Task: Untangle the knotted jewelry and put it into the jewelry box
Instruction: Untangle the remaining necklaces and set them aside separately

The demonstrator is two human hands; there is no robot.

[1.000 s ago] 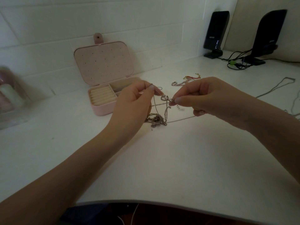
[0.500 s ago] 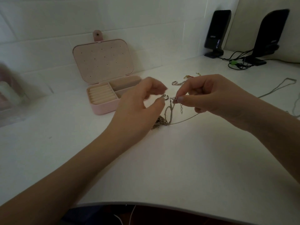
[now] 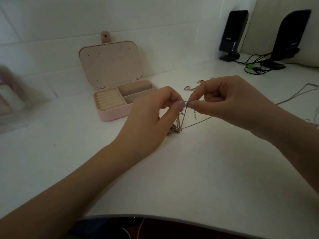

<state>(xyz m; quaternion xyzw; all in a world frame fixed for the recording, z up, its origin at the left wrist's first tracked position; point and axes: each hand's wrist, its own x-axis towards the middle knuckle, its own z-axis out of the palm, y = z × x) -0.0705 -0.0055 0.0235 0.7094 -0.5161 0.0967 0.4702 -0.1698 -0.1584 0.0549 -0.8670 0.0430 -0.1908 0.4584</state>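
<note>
A knot of thin silver chains [image 3: 179, 124] hangs from my fingertips down to the white desk [image 3: 189, 169], its lower clump lying on the surface. My left hand [image 3: 151, 116] and my right hand [image 3: 227, 102] meet above it, each pinching the chain at the top between thumb and forefinger, the fingertips almost touching. A fine ball chain runs off to the right under my right hand. The pink jewelry box [image 3: 114, 112] stands open behind my left hand, lid leaning on the wall, with ring rolls and two bare compartments.
Another chain bracelet [image 3: 190, 87] lies behind my hands. A long thin necklace [image 3: 296, 94] trails over the desk at the right. Two black speakers [image 3: 233, 33] with cables stand at the back right. A blurred clear container [image 3: 12, 100] sits at the far left.
My hands have come closer together, and the stretched chain has slackened and now hangs in a loop. My left hand shifted its pinch to the top of the chain beside my right fingertips.
</note>
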